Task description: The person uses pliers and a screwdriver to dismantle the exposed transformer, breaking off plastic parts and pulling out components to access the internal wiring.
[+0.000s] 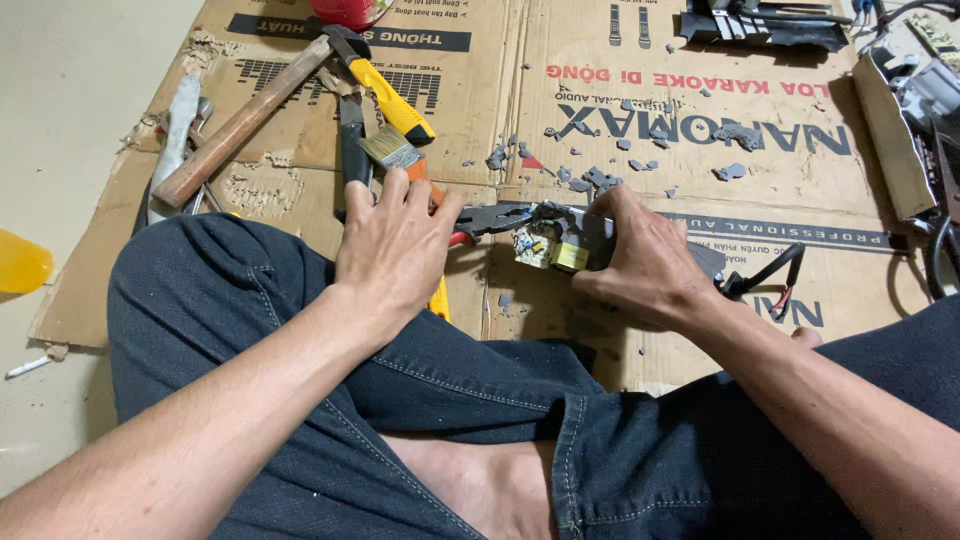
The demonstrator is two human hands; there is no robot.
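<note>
Bare arms, dark denim jeans, bare foot

Both forearms are bare, with no sleeves, watch or rings showing on the left hand (395, 250) or the right hand (645, 262). The jeans (300, 340) are dark blue-black denim, worn soft, with pale double stitching along the seams. One trouser leg fills the frame from nine o'clock down to six o'clock; the other runs in from four o'clock. Its cuff (565, 450) sits near six o'clock, hemmed with a raised seam. Just under it, at the bottom edge, a bare foot (470, 490) shows.
</note>
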